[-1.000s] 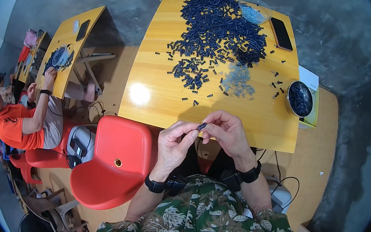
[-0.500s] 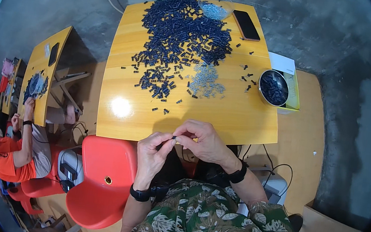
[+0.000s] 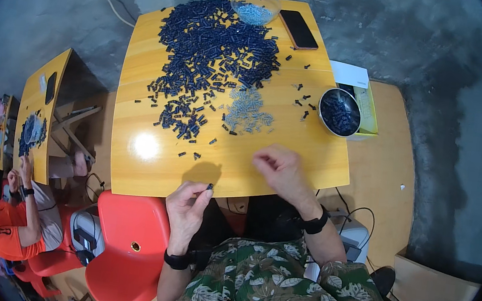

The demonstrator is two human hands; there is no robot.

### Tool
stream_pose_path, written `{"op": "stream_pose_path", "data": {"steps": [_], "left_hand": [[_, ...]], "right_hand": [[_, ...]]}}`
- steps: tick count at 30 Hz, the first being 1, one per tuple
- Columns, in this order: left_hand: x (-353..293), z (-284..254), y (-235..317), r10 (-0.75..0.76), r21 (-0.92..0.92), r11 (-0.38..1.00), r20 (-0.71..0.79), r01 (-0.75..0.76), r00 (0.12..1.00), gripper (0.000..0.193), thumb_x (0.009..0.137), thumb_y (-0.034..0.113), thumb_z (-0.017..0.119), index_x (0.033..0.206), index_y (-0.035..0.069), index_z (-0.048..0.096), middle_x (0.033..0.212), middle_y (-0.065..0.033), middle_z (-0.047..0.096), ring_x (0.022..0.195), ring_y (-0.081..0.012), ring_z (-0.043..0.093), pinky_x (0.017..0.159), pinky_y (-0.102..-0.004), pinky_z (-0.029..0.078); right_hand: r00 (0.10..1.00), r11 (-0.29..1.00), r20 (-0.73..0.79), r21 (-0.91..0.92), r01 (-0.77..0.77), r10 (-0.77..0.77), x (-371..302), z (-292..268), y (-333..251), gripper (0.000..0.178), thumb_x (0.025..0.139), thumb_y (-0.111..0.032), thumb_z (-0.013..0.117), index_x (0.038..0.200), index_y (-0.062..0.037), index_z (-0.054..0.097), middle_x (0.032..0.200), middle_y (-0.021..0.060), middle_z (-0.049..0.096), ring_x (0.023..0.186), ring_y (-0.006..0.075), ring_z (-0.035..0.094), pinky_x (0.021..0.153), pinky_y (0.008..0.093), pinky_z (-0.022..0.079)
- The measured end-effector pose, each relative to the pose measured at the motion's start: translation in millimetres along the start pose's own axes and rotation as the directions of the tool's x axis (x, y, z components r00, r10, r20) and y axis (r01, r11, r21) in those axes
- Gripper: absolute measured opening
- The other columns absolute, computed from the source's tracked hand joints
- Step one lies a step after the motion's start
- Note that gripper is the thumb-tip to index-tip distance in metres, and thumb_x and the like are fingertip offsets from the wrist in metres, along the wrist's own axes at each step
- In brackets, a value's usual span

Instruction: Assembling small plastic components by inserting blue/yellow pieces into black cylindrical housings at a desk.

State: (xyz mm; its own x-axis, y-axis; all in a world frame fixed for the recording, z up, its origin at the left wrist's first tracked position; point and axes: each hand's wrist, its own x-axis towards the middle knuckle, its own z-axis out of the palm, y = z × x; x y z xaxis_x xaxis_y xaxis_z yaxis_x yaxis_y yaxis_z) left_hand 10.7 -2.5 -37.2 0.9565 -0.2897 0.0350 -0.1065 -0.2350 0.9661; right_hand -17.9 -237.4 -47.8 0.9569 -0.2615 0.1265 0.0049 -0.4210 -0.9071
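Observation:
Close to the table's near edge, my left hand (image 3: 185, 210) pinches a small black plastic piece (image 3: 210, 187) between thumb and forefinger. My right hand (image 3: 281, 172) is apart from it, above the front of the yellow table (image 3: 306, 161); its fingers look curled but are smeared by motion. Ahead of it lies a loose patch of small clear pieces (image 3: 247, 112). A large heap of small black pieces (image 3: 212, 39) spreads over the far left and middle, with several strays toward me.
At the back stand a clear bowl (image 3: 255, 8) of light-blue bits and a phone (image 3: 298, 30). A metal bowl (image 3: 340, 113) with black pieces sits at the right edge, beside a yellow box (image 3: 372, 109). Left are a red chair (image 3: 133, 221) and another person (image 3: 9, 224) working at a table.
My right hand has parted from my left and moved forward and right. The left hand keeps the black piece, slightly lower and further left. The view has shifted a little.

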Motion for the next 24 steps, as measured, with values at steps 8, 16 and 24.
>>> {"op": "stream_pose_path", "data": {"steps": [8, 16, 24], "left_hand": [[2, 6, 2, 0.014, -0.035, 0.999, -0.029, -0.015, 0.999, 0.005, 0.083, 0.002, 0.073, 0.087, 0.001, 0.069, 0.076, 0.0022, 0.059, 0.067, -0.0057, 0.047, 0.060, -0.0208, 0.037], [3, 6, 5, 0.032, -0.006, 0.999, -0.030, -0.032, 0.999, 0.006, 0.083, 0.002, 0.074, 0.086, 0.001, 0.069, 0.075, 0.0020, 0.059, 0.066, -0.0059, 0.046, 0.058, -0.0214, 0.035], [1, 6, 6, 0.020, -0.046, 0.999, -0.012, -0.021, 1.000, 0.006, 0.083, 0.002, 0.073, 0.087, 0.000, 0.069, 0.078, 0.0008, 0.061, 0.069, -0.0062, 0.050, 0.060, -0.0205, 0.038]], "right_hand": [[0.935, 0.815, -0.344, -0.564, -0.133, -0.086, 13, -46, 30, 0.026, 0.089, -0.007, 0.056, 0.115, -0.0046, 0.061, 0.091, 0.0139, 0.058, 0.081, 0.0347, 0.063, 0.069, 0.0434, 0.051], [0.948, 0.755, -0.304, -0.642, -0.129, -0.096, 16, -42, 44, 0.033, 0.088, -0.004, 0.052, 0.121, -0.0044, 0.060, 0.091, 0.0134, 0.058, 0.080, 0.0345, 0.063, 0.067, 0.0445, 0.052], [0.912, 0.806, -0.361, -0.589, -0.062, -0.193, 22, -40, 43, 0.016, 0.093, -0.009, 0.055, 0.105, -0.0029, 0.061, 0.088, 0.0136, 0.056, 0.079, 0.0357, 0.063, 0.065, 0.0451, 0.051]]}}
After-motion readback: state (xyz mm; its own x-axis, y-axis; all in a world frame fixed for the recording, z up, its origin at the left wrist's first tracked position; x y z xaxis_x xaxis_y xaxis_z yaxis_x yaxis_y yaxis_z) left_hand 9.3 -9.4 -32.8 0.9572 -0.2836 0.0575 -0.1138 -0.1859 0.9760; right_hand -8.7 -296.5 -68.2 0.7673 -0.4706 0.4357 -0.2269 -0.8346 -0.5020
